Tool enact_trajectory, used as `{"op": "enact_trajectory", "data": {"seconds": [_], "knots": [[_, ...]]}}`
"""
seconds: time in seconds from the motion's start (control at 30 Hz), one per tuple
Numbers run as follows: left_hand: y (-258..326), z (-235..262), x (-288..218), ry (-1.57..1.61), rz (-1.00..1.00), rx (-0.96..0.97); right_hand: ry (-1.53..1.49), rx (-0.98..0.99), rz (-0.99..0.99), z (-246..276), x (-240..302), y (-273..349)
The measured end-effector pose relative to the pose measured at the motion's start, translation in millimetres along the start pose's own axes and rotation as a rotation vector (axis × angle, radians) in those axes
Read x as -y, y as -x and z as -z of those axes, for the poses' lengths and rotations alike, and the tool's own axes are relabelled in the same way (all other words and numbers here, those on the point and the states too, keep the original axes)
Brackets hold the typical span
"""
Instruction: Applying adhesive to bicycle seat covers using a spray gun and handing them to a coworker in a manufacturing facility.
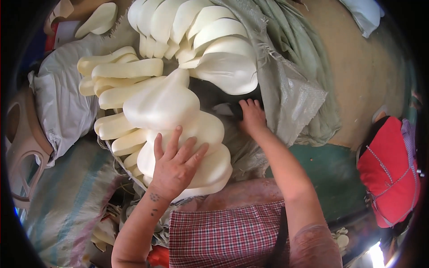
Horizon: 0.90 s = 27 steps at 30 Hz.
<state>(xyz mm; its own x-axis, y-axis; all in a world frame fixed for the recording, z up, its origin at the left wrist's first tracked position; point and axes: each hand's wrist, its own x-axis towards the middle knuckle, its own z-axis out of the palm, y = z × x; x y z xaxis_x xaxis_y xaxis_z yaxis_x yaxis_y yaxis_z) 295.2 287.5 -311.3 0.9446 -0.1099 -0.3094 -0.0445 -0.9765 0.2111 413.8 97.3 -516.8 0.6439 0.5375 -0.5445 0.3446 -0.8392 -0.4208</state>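
Many cream, smooth, sole-shaped pieces [161, 100] stand and lie in overlapping rows inside a large grey woven sack [290, 96]. My left hand [174, 163] lies on the near stack of these pieces [208, 165], its fingers spread and its palm down. Deeper in the sack's dark gap, my right hand [253, 117] is closed at the edge of a black thing [237, 109], next to the sack's right wall. A small greyish patch shows beside those fingers. What the right hand grips is partly hidden. Above it, a curved row of pieces [219, 33] leans along the far side.
A white sack [67, 89] and a striped woven sack [67, 192] stand on the left beside a brown plastic chair or stool [29, 134]. One loose cream piece [98, 20] lies at the far left. A red cloth item [389, 172] sits at the right.
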Motion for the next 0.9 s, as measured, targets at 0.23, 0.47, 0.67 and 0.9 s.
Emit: {"op": "enact_trajectory", "data": {"seconds": [0.23,0.47,0.67,0.9], "knots": [[6,1,1,0.018,0.004,0.008,0.287,-0.15,0.173,-24,-2,15],[0,3,-4,0.018,-0.007,0.01,0.346,-0.355,0.239,-44,-8,27],[3,0,-1,0.02,-0.006,-0.035,0.192,-0.052,0.173,-1,-10,9],[-2,-1,-3,0.038,0.002,-0.056,-0.203,0.158,-0.123,76,-30,-30]]}}
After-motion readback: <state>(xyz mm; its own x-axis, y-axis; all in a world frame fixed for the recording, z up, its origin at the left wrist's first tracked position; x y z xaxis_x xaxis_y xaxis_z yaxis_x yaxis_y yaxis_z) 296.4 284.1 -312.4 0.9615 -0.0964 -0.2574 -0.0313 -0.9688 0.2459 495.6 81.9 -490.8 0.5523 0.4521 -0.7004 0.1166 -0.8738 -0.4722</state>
